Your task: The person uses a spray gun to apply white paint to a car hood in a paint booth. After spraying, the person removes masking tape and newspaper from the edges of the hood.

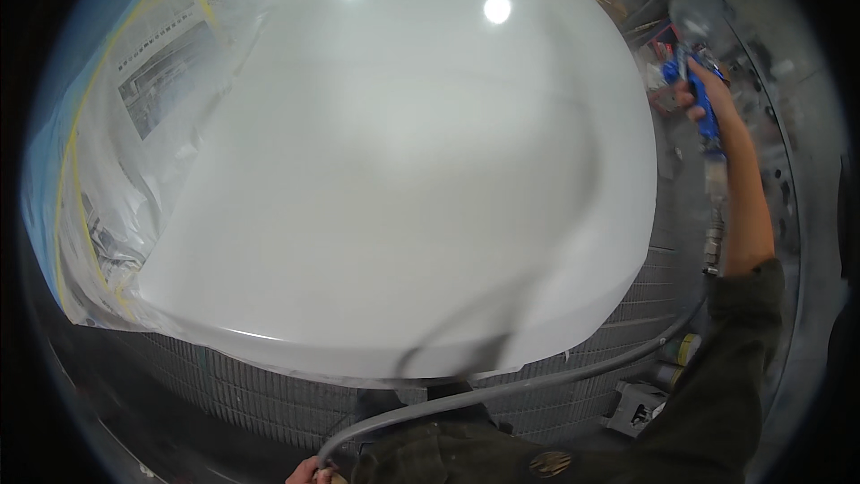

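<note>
Fingers of the right hand (694, 90) are wrapping closed around the blue handle of a spray gun with a metal head (697, 81), which is sitting off the upper right edge of a large, glossy white curved body panel (403, 170) that is filling most of the view. The gun looks like a rigid, fairly light tool, top-heavy where its head and cup are blurring into the background, so the handle is the natural place to hold it, with a finger free for the trigger; whether the trigger is being pressed cannot be told. A grey flexible air hose (537, 385) is running from below the gun, down along the right forearm, and sweeping under the lower edge of the panel to the left hand (309, 471), which is closing on the hose at the very bottom of the frame, only partly in view. The hose looks soft and springy and will probably drag on the gun unless slack is kept in hand. Clear plastic sheeting with yellow tape and newspaper (116, 152) is masking the area left of the panel. A metal floor grating (260, 394) is lying beneath the panel, with small cans and clutter (658, 385) below its lower right corner. The panel surface looks wet-glossy and easily marked, so touching it would likely be unwise.
</note>
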